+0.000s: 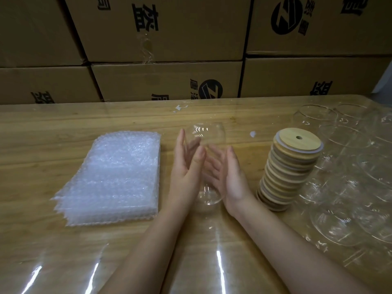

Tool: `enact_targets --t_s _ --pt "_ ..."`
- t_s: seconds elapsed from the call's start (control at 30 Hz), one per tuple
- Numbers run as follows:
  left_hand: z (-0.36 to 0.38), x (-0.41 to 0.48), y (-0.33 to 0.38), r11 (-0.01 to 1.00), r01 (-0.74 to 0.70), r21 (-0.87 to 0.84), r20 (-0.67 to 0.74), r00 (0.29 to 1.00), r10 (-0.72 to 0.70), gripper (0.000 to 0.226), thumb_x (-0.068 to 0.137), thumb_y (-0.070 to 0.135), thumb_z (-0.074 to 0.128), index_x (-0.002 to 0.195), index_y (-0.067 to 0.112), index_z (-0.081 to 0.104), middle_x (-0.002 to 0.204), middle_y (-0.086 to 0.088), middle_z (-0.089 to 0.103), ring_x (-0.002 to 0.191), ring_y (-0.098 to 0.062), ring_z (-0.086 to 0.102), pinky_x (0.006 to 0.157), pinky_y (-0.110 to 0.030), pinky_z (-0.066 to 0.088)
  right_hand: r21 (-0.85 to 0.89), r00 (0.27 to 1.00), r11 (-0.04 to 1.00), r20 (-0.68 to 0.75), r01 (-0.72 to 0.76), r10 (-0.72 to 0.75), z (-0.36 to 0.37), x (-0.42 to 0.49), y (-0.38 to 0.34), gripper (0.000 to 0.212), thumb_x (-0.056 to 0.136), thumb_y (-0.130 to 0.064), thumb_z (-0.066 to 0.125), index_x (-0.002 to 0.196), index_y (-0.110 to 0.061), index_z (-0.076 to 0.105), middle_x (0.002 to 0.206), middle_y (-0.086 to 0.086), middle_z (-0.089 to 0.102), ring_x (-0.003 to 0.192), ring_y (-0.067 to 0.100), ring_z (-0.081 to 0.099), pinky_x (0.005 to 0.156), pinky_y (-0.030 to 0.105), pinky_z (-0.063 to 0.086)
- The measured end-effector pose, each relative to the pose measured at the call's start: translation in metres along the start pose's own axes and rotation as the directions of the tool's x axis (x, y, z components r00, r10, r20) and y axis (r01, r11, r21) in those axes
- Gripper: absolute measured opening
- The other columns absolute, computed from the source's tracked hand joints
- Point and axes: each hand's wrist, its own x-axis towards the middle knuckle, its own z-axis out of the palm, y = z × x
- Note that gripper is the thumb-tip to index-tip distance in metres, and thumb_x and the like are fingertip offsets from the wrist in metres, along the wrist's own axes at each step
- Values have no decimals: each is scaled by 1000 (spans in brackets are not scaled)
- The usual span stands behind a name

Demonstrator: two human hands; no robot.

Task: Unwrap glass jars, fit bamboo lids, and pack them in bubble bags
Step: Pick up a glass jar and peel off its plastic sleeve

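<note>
Head view gives me one clear glass jar (203, 132) lying tilted between the two hands over the middle of the pale wooden worktop (63, 124). Its mouth points away and its base points toward the camera. I cannot tell whether the base touches the wood. The left hand (186, 164) has a loose grip, with its fingers straight along the jar's left side and its thumb laid flat on the glass. The right hand (227, 177) has the same flat grip, its palm and straight fingers pressed to the right side.

Left of the hands lies a flat stack of clear bubble bags (112, 175). Just right of them stands a leaning stack of round bamboo lids (292, 168); the top lid has a small hole and a white ring. Beyond it, more glass jars in clear wrap (350, 166) crowd the right edge. Brown printed cardboard boxes (169, 28) form a wall behind.
</note>
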Motion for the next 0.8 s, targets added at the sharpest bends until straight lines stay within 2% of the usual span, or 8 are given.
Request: enact_targets --t_s 0.2,0.27,0.33,0.43,0.53,0.63,0.73,0.8 --pt "-4 -3 4 962 -248 118 -93 961 259 63 89 63 48 142 49 16 143 4 46 129 -10 49 101 -20 42 260 939 902 90 -344 332 5 -2 1 53 98 -51 30 113 -10 59 111 13 66 80 21 70 61 30 54" --pt "-5 -5 1 927 -328 180 -55 938 343 64 91 63 46 144 48 14 144 3 43 131 -16 47 106 -32 40 281 918 875 123 -395 376 5 -3 0 51 98 -51 32 113 -8 56 110 22 61 72 25 70 54 28 53" --pt "-4 -6 2 911 -366 189 -25 926 377 63 92 62 46 145 47 15 144 5 43 130 -19 48 105 -34 41 250 927 892 124 -375 355 4 -3 2 49 98 -51 31 108 -9 55 102 23 61 64 25 69 50 26 52" --pt "-4 0 14 962 -259 87 -44 964 263 63 84 62 58 139 51 29 137 6 52 121 -18 57 95 -24 48 226 961 934 82 -277 265 5 -3 7 49 98 -48 30 99 -8 57 81 17 69 61 26 68 51 29 53" --pt "-10 10 22 997 -58 -48 18 998 59 70 71 53 68 133 37 40 123 0 64 107 -20 67 87 -27 52 193 954 935 105 -298 282 3 -3 4 53 98 -47 27 97 -4 57 71 17 67 58 29 67 52 30 54" --pt "-12 14 27 990 43 -134 129 991 -25 87 65 46 73 139 22 35 121 -7 65 104 -25 68 84 -29 54 93 894 901 200 -424 400 -1 -3 -4 57 96 -48 28 94 0 59 70 20 66 55 29 66 50 28 53" --pt "-12 12 32 979 74 -187 184 982 -39 117 52 56 85 145 17 26 125 -13 63 104 -31 68 84 -31 54 13 820 856 295 -517 491 -2 -5 -9 56 89 -49 35 93 1 61 72 20 65 56 29 63 57 31 52" --pt "-12 12 36 972 75 -224 211 977 -27 114 50 58 86 143 22 30 124 -12 63 102 -32 68 82 -32 55 -15 784 837 344 -546 517 -4 -6 -11 55 83 -49 42 93 2 62 73 20 66 58 32 65 58 32 52"
